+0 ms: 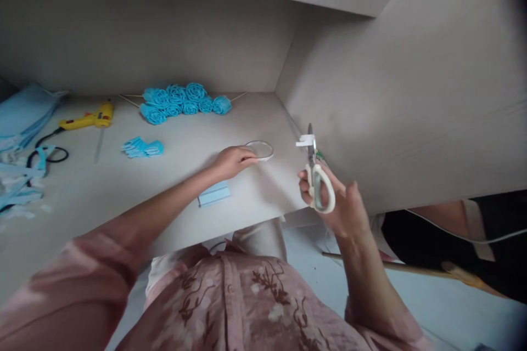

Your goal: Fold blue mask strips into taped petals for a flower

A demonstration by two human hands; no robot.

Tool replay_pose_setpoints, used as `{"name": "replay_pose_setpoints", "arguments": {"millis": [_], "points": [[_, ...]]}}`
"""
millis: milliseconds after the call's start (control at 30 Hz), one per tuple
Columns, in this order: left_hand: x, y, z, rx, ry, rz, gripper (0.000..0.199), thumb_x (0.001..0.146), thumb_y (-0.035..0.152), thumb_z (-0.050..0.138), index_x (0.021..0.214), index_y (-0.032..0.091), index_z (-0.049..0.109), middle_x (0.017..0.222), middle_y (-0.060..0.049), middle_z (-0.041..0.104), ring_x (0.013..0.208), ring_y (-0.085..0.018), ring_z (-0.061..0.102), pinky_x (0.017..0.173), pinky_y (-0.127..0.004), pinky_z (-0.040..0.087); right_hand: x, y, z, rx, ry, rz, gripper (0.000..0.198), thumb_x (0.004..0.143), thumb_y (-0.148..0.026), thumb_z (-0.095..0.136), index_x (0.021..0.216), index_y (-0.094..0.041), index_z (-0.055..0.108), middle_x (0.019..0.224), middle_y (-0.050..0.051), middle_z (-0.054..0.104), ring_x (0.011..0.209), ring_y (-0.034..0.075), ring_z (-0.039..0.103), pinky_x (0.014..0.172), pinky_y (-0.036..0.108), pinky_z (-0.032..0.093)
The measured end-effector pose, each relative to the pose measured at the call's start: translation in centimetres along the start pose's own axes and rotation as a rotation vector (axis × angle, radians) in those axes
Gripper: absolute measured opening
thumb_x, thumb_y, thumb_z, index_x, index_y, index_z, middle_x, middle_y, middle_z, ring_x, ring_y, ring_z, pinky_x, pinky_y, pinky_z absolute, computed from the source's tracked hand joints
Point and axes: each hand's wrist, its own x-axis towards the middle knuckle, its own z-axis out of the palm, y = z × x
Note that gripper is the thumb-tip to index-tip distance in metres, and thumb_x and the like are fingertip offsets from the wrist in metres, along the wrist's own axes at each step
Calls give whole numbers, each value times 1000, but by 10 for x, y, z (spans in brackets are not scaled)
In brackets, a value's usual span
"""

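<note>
My left hand (235, 161) is closed, pinching the near side of a thin pale ring (271, 153) just above the table; it looks like a narrow roll of tape. Over the table's right edge, my right hand (340, 205) holds white-handled scissors (312, 166), blades pointing away from me. A small white strip (304, 141) lies across the blades; whether it is being cut I cannot tell. Something with green on it shows behind the scissors, partly hidden. Near my left forearm lies a flat, pleated light-blue piece (214, 194).
Blue rolled flowers on sticks (181, 102) lie at the back. A folded blue strip (142, 147) is left of centre. Further left are a yellow glue gun (88, 119) with a black cord, blue sheets (24, 115) and scraps (18, 181). A wall (411, 98) bounds the right side.
</note>
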Motion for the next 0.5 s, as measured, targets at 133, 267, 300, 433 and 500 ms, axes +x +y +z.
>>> {"name": "replay_pose_setpoints", "arguments": {"millis": [133, 267, 300, 433, 500], "points": [[36, 11, 29, 150, -150, 119, 41, 87, 33, 64, 127, 20, 64, 129, -11, 63, 117, -26, 60, 98, -32, 43, -7, -2, 7, -66, 165, -77, 59, 70, -35, 80, 124, -26, 59, 112, 5, 68, 85, 14, 62, 72, 25, 52], [30, 18, 8, 302, -97, 115, 58, 92, 34, 56, 147, 22, 42, 147, -10, 50, 129, -24, 51, 106, -33, 40, -10, 2, -3, -182, 188, 6, 48, 79, -53, 65, 114, -21, 61, 103, 9, 72, 79, 18, 67, 73, 32, 56], [24, 15, -3, 316, -59, 92, 59, 93, 35, 55, 148, 20, 41, 146, -11, 50, 125, -24, 53, 105, -34, 40, -11, 5, -6, -229, 182, 37, 49, 80, -57, 62, 112, -20, 62, 100, 9, 73, 76, 19, 67, 69, 32, 56], [-10, -9, -43, 269, 40, -58, 53, 90, 33, 53, 141, 18, 50, 130, -10, 61, 93, -18, 63, 92, -32, 48, -4, 17, -12, -467, 135, 164, 55, 83, -62, 57, 115, -17, 62, 96, 11, 73, 76, 20, 69, 61, 30, 56], [-28, -23, -54, 228, 58, -131, 50, 89, 36, 53, 135, 18, 55, 125, -9, 63, 88, -18, 62, 87, -32, 49, 5, 22, -8, -564, 96, 197, 55, 86, -63, 53, 115, -17, 62, 97, 11, 73, 78, 21, 70, 61, 29, 57]]}}
